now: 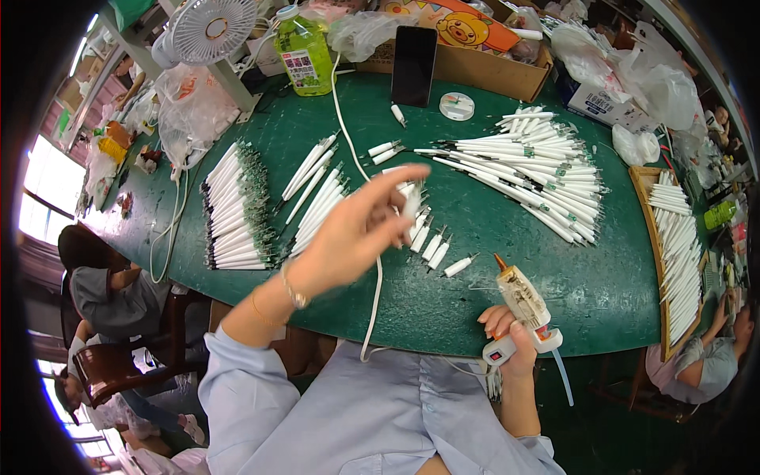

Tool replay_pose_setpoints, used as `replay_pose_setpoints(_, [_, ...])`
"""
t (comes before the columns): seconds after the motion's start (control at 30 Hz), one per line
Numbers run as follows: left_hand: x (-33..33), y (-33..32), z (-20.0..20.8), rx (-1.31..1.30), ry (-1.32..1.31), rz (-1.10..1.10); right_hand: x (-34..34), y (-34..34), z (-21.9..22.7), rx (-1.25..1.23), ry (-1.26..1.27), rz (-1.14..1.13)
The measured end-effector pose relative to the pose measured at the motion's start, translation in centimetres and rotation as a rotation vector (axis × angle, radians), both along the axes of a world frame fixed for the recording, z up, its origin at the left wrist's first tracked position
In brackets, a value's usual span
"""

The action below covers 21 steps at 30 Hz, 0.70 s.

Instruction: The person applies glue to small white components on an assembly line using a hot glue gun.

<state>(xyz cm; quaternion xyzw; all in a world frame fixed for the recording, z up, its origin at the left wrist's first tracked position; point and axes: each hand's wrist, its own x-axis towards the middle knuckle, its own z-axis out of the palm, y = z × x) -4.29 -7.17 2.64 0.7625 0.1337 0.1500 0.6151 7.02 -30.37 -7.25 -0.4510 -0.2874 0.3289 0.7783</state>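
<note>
The row of short white plastic tubes with thin metal tips [437, 252] lies just beyond and to the right of the left hand [340, 241], and ahead and to the left of the right hand [513, 344]. Most tubes have their long axes slanting away and rightward; the nearest-lying one is turned more crosswise. The left hand's fingertips are nearer the row than the right hand itself, though the orange nozzle of the white-and-tan plastic glue gun [524, 299] stands just beside that crosswise tube.

The left hand is part closed, index finger reaching forward, thumb below; a blurred white piece shows between them, but I cannot tell whether it is gripped. The right hand is wrapped around the glue gun's handle, nozzle pointing away and slightly left.

Counts: one glue gun; at least four tubes clear of the left hand's fingers, others partly hidden behind them; two more side by side beyond that hand, and one farther off by a single black phone [413, 67]. Slim white pen-shaped sticks [546, 178] overlap in piles on the green table [594, 293], too many to count.
</note>
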Motion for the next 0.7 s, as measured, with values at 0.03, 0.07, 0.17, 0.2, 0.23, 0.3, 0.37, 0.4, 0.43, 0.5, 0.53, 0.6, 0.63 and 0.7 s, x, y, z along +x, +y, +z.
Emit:
replay_pose_setpoints(0.03, [-0.8, -0.9, -0.2, -0.079, 0.01, 0.003, -0.1, 0.0, 0.2, -0.001, 0.004, 0.009])
replay_pose_setpoints(0.07, [-1.6, -1.6, -0.5, -0.158, 0.02, 0.008, -0.4, 0.2, 0.4, -0.035, 0.009, 0.039])
replay_pose_setpoints(0.17, [-2.7, -3.3, -2.2, -0.197, 0.05, 0.028, -0.7, 0.4, 0.8, -0.082, 0.036, 0.113])
replay_pose_setpoints(0.2, [-2.9, -3.6, -2.8, -0.216, 0.062, 0.009, -0.8, 0.4, 0.9, -0.092, 0.056, 0.155])
replay_pose_setpoints(0.23, [-2.9, -3.8, -3.3, -0.218, 0.061, 0.008, -0.9, 0.3, 0.9, -0.103, 0.05, 0.174])
replay_pose_setpoints(0.3, [-2.7, -4.3, -4.0, -0.145, 0.102, 0.012, -0.9, 0.2, 0.5, -0.125, 0.047, 0.213])
replay_pose_setpoints(0.37, [-2.6, -4.5, -4.0, -0.081, 0.14, -0.004, -1.0, 0.4, 0.5, -0.141, 0.054, 0.238])
replay_pose_setpoints(0.4, [-2.6, -4.7, -3.9, -0.015, 0.178, -0.017, -0.9, 0.3, 0.3, -0.142, 0.054, 0.235])
replay_pose_setpoints(0.43, [-2.6, -4.8, -3.9, 0.002, 0.17, 0.007, -0.6, 0.1, -0.1, -0.098, 0.055, 0.283])
replay_pose_setpoints(0.5, [-2.5, -4.9, -4.0, 0.039, 0.17, 0.004, -0.5, 0.0, -0.3, -0.054, 0.056, 0.328])
replay_pose_setpoints(0.53, [-2.5, -4.9, -4.0, 0.078, 0.171, 0.004, -0.6, 0.1, -0.2, -0.07, 0.073, 0.322])
replay_pose_setpoints(0.6, [-2.5, -5.0, -4.0, 0.089, 0.171, 0.001, -0.6, 0.1, 0.0, -0.086, 0.089, 0.316])
replay_pose_setpoints(0.63, [-2.6, -5.0, -4.0, 0.1, 0.171, -0.003, -0.6, 0.1, 0.0, -0.1, 0.088, 0.32])
replay_pose_setpoints(0.7, [-2.6, -5.1, -4.0, 0.128, 0.161, 0.009, -0.7, 0.2, 0.3, -0.114, 0.087, 0.324])
